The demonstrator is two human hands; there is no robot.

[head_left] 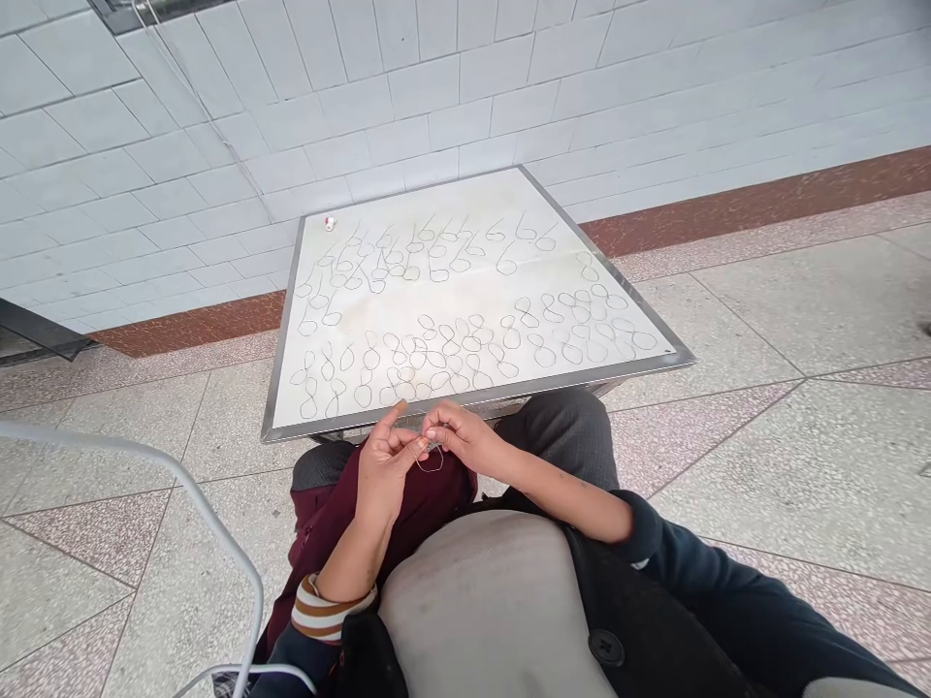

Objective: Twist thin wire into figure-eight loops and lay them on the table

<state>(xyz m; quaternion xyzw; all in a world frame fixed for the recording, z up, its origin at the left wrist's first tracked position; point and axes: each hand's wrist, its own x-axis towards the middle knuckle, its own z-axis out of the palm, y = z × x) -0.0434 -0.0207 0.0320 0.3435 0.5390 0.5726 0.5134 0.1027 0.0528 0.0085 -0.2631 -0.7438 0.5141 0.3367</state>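
Over the lap, just beyond the table's near edge, both hands meet at a thin wire loop [430, 469]. My left hand [385, 460] pinches the wire between thumb and a finger, with another finger raised. My right hand [464, 438] is closed, its fingertips pinching the same wire right beside the left fingertips. The loop hangs below the fingertips. On the white table [436, 296] lie many thin wire pieces, some bent into loops with a straight tail [507, 267], others into figure-eight shapes [525, 312].
A small red and white object [330, 223] sits at the table's far left corner. A metal rim [480, 396] borders the tabletop. Behind stands a white tiled wall [436, 97]. A pale curved metal tube [218, 523] is at the left.
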